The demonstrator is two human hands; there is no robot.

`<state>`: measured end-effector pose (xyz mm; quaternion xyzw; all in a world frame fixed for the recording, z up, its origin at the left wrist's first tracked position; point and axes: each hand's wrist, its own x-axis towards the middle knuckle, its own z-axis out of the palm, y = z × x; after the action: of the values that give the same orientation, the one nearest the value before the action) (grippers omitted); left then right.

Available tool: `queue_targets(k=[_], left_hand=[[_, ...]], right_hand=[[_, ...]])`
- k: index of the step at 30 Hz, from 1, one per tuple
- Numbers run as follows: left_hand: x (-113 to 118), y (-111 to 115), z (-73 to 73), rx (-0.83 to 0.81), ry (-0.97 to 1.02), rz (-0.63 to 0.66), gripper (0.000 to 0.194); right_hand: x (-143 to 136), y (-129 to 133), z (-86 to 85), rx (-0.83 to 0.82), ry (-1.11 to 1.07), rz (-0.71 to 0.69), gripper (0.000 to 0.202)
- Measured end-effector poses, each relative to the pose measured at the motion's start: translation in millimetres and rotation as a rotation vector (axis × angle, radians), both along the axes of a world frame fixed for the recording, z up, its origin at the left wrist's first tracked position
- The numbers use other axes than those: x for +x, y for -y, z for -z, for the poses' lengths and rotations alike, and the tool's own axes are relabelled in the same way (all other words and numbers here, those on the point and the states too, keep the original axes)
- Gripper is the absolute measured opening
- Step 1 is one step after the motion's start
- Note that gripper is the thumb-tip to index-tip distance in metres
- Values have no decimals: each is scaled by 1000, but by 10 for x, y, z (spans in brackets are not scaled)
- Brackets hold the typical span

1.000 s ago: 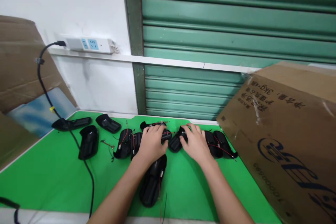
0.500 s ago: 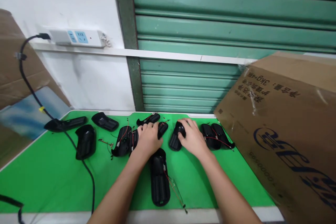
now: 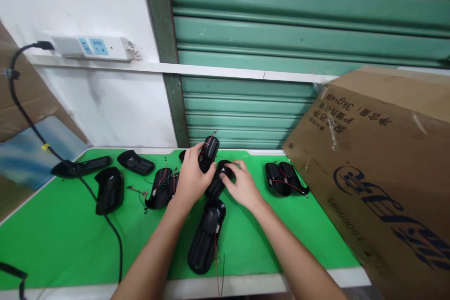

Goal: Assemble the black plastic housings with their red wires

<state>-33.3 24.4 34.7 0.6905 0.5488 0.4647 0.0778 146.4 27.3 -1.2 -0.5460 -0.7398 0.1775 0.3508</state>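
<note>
Left hand (image 3: pixel 192 171) is closed round an elongated black plastic-looking shell with a thin red wire (image 3: pixel 210 151). Its exposed end points up and away from the person, slightly right.

Right hand (image 3: pixel 242 185) has thumb and fingers pinched on the far, flared end of a second glossy black shell without visible wiring (image 3: pixel 215 187). Can't tell if that one is off the green tabletop (image 3: pixel 253 243).

Key relation: second shell sits between the hands, just nearside of the wired one. Long axis runs diagonally, near-left to far-right, so the flared end is at the right fingertips; near end points back toward the left wrist. Right hand is the nearer to it, left thumb close by.

A third black shell with trailing wires (image 3: pixel 206 239) lies nearside of both, on the tabletop, untouched. Two side-by-side black shells with red wiring (image 3: pixel 279 180) sit well right.
</note>
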Motion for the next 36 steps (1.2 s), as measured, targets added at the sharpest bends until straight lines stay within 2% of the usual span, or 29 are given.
queue_targets(k=[2, 4, 8, 10, 21, 25, 28, 30, 33, 36], left_hand=[[-16, -3, -12, 58, 40, -7, 56], [-30, -5, -13, 72, 73, -11, 57], [-48, -4, -9, 34, 117, -14, 58], [-49, -1, -15, 15, 120, -11, 58], [-93, -4, -59, -12, 149, 16, 61], [-113, -16, -66, -129, 284, 83, 71], [-89, -26, -50, -288, 432, 214, 82], [-48, -15, -33, -373, 477, 291, 86], [36, 34, -21, -424, 403, 342, 81], [103, 81, -31, -366, 269, 370, 67]], right_hand=[[36, 48, -111, 113, 29, 10, 27], [94, 109, -227, 170, 59, -51, 24], [130, 236, -338, -136, 140, -387, 46], [91, 288, -332, -222, 217, -444, 50], [-90, 328, -278, -189, 350, -220, 49], [-165, 296, -241, -169, 333, -116, 49], [-150, 255, -262, -123, 188, -59, 48], [-110, 221, -285, -100, -46, -64, 46], [-56, 158, -291, -191, -480, -156, 42], [-23, 80, -251, -357, -700, -221, 44]])
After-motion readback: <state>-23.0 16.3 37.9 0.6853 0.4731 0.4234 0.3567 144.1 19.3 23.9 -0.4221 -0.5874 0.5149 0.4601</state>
